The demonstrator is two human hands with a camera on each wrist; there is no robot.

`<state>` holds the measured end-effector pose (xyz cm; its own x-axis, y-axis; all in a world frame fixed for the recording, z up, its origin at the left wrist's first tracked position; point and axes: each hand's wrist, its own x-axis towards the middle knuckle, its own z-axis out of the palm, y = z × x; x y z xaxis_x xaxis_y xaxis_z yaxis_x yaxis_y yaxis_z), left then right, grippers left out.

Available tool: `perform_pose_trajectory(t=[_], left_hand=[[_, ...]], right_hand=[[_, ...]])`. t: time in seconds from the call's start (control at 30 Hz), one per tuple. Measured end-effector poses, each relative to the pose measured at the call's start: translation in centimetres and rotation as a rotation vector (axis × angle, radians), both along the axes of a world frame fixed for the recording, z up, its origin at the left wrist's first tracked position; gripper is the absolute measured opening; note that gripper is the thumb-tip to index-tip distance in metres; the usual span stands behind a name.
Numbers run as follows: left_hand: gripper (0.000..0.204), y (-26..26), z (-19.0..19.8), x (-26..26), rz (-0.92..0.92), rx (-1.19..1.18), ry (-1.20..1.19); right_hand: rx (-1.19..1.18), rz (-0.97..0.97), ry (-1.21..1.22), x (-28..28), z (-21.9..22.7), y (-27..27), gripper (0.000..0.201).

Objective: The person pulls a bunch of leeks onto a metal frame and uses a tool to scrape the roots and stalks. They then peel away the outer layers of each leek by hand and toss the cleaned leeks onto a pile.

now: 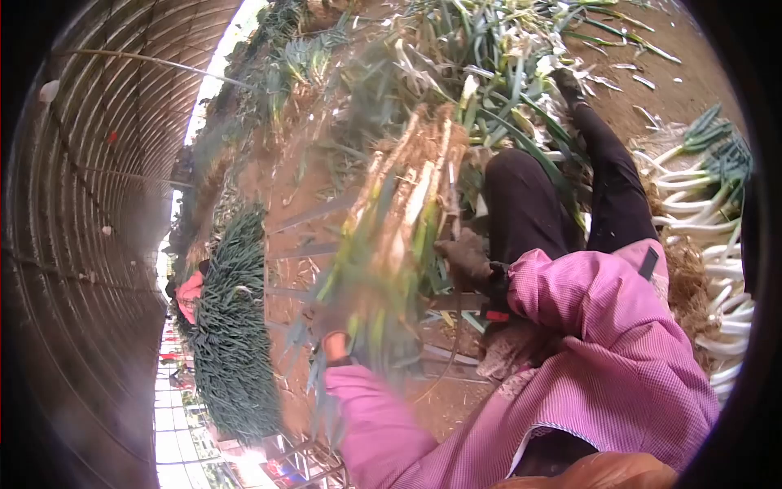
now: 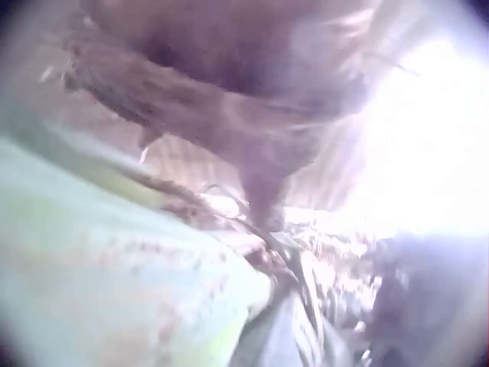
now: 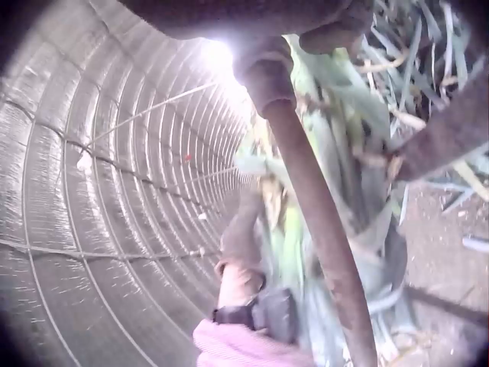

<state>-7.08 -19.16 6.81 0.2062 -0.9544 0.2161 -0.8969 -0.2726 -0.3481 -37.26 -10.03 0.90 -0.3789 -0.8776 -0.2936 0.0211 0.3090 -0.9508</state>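
Observation:
A bundle of long leeks (image 1: 399, 220), white stems and roots up, lies slanted in front of the person in the head view. My gloved left hand (image 1: 330, 322), blurred, grips its leafy lower side; the left wrist view shows the glove (image 2: 252, 99) over pale green leaves (image 2: 114, 260). Right of the bundle, my gloved right hand (image 1: 464, 259) holds a thin tool with a brown hose (image 3: 321, 222) hanging down in the right wrist view. There the left hand (image 3: 243, 237) is beside the bundle's leaves (image 3: 306, 252).
A big pile of green leeks (image 1: 232, 326) stands at left, a person in pink (image 1: 190, 295) beside it. Loose leaves (image 1: 489, 49) litter the ground ahead. Cleaned white leeks (image 1: 692, 204) lie at right. Metal bars (image 1: 305, 251) run under the bundle.

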Motion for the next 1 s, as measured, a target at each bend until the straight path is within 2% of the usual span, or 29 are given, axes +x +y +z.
perform_pose_trajectory(t=[0.03,0.1,0.13,0.2,0.3,0.33,0.43,0.5,0.53,0.6,0.67,0.73,0.8,0.83,0.9,0.93,0.97,1.0], left_hand=[[0.095,-0.9,0.6,1.9,0.017,0.082,0.042],[0.09,-0.8,0.3,4.5,0.025,0.159,0.103],[0.088,-0.3,-0.3,5.0,0.03,0.181,0.131],[0.084,0.7,-1.5,5.2,0.029,0.206,0.202],[0.077,2.1,-2.6,4.0,0.018,0.219,0.28],[0.075,2.6,-3.0,3.5,0.009,0.223,0.3],[0.068,3.8,-3.3,2.1,-0.029,0.191,0.322],[0.064,4.5,-3.0,1.2,-0.061,0.143,0.306],[0.062,4.9,-3.0,0.8,-0.087,0.111,0.295],[0.058,5.8,-2.9,-0.9,-0.17,0.051,0.258],[0.054,7.0,-3.1,-3.4,-0.278,0.017,0.238],[0.05,8.2,-3.5,-6.1,-0.37,0.008,0.213],[0.046,9.1,-3.4,-8.6,-0.443,0.006,0.139],[0.045,9.2,-3.4,-9.7,-0.475,0.002,0.076],[0.036,9.3,-3.3,-11.4,-0.479,-0.095,-0.214],[0.034,8.7,-3.6,-11.0,-0.495,-0.122,-0.127],[0.032,8.2,-4.0,-10.6,-0.513,-0.149,-0.04],[0.033,6.5,-6.7,-8.8,-0.432,-0.202,0.002]], right_hand=[[0.22,-0.057,-0.18,-0.1,0.8,-1.8,0.027],[-0.181,0.104,-0.089,0.8,-1.3,-3.8,0.033],[-0.157,0.021,-0.319,1.4,-1.2,-5.0,0.034],[-0.055,-0.071,-0.451,2.4,-0.1,-7.6,0.035],[0.132,-0.148,-0.142,4.3,-3.0,-11.4,0.031],[0.081,-0.121,-0.143,5.1,-7.4,-13.4,0.022],[-0.078,0.181,-0.938,2.1,-6.2,-13.6,0.013],[-0.378,0.314,-0.785,1.5,-7.3,-12.8,0.012],[-0.589,0.329,-0.354,1.9,-9.4,-12.6,0.013],[-0.485,0.26,-0.108,2.1,-7.5,-7.8,0.02],[-0.439,0.237,0.002,3.9,-6.7,-2.6,0.029],[-0.571,0.206,0.078,8.3,-9.5,2.9,0.026],[-0.434,0.343,-0.004,9.3,-6.7,7.5,0.023],[-0.396,0.424,0.039,8.8,-4.2,9.5,0.022],[-0.329,0.546,-0.056,8.4,-1.8,11.3,0.022],[-0.299,0.587,-0.197,7.9,-0.4,11.5,0.023],[-0.239,0.62,-0.228,6.9,1.1,11.8,0.023],[-0.178,0.652,-0.257,5.5,3.5,11.9,0.024]])
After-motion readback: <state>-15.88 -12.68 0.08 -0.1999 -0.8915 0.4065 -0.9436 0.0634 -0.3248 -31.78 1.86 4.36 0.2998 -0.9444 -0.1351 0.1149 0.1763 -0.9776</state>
